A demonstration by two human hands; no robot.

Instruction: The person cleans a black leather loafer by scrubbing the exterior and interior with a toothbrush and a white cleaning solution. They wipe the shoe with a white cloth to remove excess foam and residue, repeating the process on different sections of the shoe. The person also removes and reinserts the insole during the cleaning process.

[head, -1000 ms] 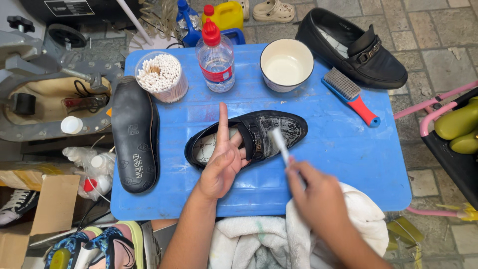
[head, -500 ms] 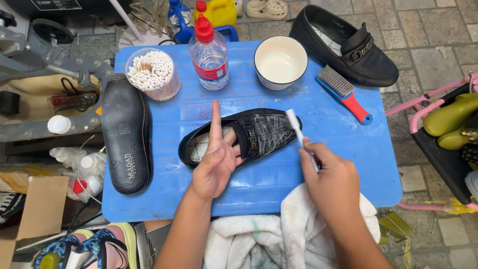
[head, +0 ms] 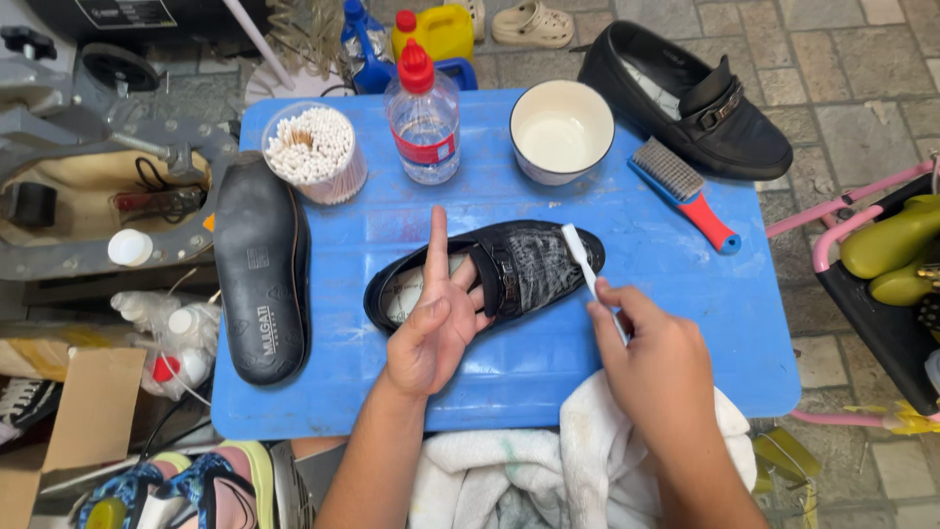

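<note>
A small black shoe (head: 534, 269) lies on its side in the middle of a blue table (head: 636, 323), its toe wet and foamy. My left hand (head: 436, 318) rests on the shoe's opening and steadies it, fingers spread, forefinger pointing straight up the table. My right hand (head: 646, 358) grips a white toothbrush (head: 585, 264), whose head touches the shoe's toe. A white towel (head: 509, 480) lies across my lap below both hands.
On the table: a black insole (head: 262, 264) at left, a tub of cotton swabs (head: 313, 152), a clear bottle with red cap (head: 423, 113), a white bowl (head: 561, 132), a brush with red handle (head: 685, 191). A larger black loafer (head: 690, 98) sits at the far right corner.
My right hand has carried the toothbrush from the shoe's middle toward its toe, to the right. The left hand keeps its place on the shoe.
</note>
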